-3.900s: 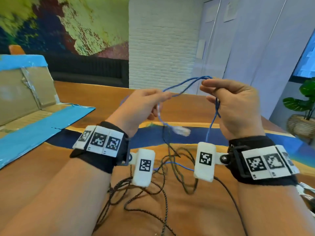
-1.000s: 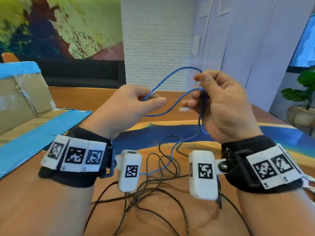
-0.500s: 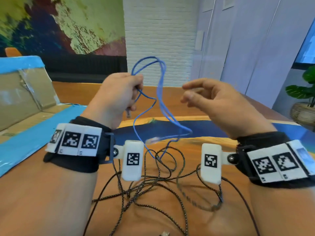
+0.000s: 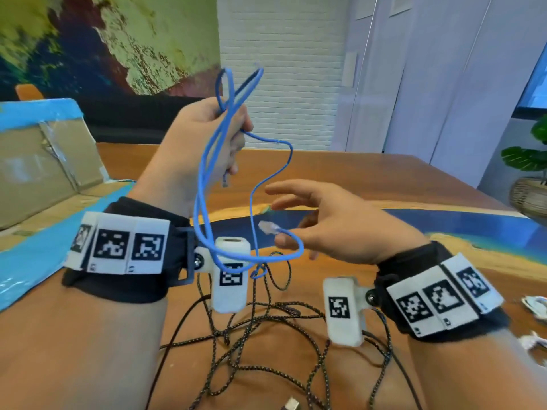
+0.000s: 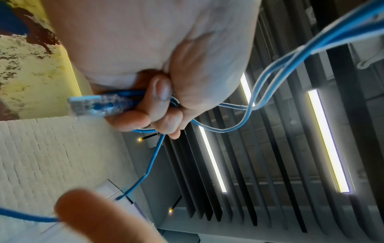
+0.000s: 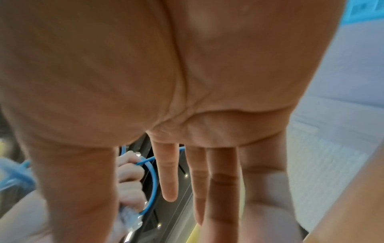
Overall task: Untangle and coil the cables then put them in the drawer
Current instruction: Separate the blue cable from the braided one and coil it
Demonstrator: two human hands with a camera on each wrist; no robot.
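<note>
My left hand [image 4: 204, 143] is raised above the table and grips several loops of a thin blue network cable [image 4: 204, 184]. The left wrist view shows its curled fingers [image 5: 164, 105] round the cable with one clear plug [image 5: 87, 106] sticking out. The cable's other clear plug [image 4: 268, 227] dangles free, just left of my right hand [image 4: 331, 223]. That hand is open, fingers straight and spread, holding nothing; the right wrist view shows its straight fingers [image 6: 168, 172] too. A tangle of black braided cables [image 4: 266, 321] lies on the table under both wrists.
An open cardboard box edged with blue tape [image 4: 44, 173] stands at the left on the wooden table [image 4: 370, 179]. White connectors [image 4: 532, 303] lie at the right edge. A potted plant [image 4: 529, 179] stands beyond the table's right side.
My right hand let go of the blue cable and opened, then dropped lower. My left hand now holds the loops alone and has lifted them; the free plug swings near my right fingers.
</note>
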